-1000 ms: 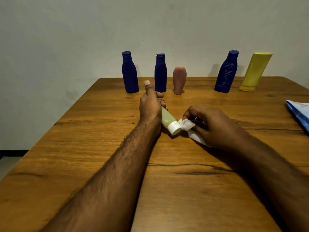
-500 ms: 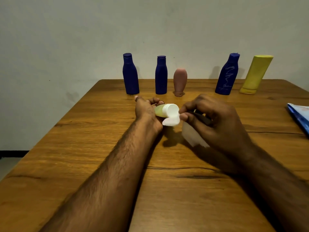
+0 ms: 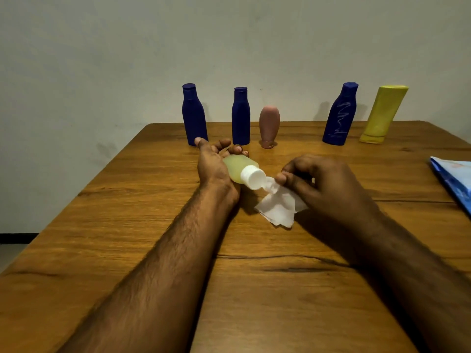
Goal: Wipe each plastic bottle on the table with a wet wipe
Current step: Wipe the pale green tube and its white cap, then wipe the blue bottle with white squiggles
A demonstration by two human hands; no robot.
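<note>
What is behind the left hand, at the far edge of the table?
Two dark blue bottles stand behind the left hand, which holds the pale green bottle. The thumb covers part of one bottle's base; the table behind the palm is hidden.

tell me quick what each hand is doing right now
Left hand: holding the pale green bottle, cap toward the other hand.
Right hand: pinching the white wipe against the bottle's white cap.

- Along the far edge of the table (image 3: 102, 250), a row of upright bottles: two blue (image 3: 193, 115) (image 3: 240, 117), a pink one (image 3: 269, 126), then a gap — then another blue (image 3: 340, 115) and a yellow one (image 3: 383, 114).
- At the right edge, a blue packet (image 3: 453, 179).
- Bare wood near and left — open for passing.
</note>
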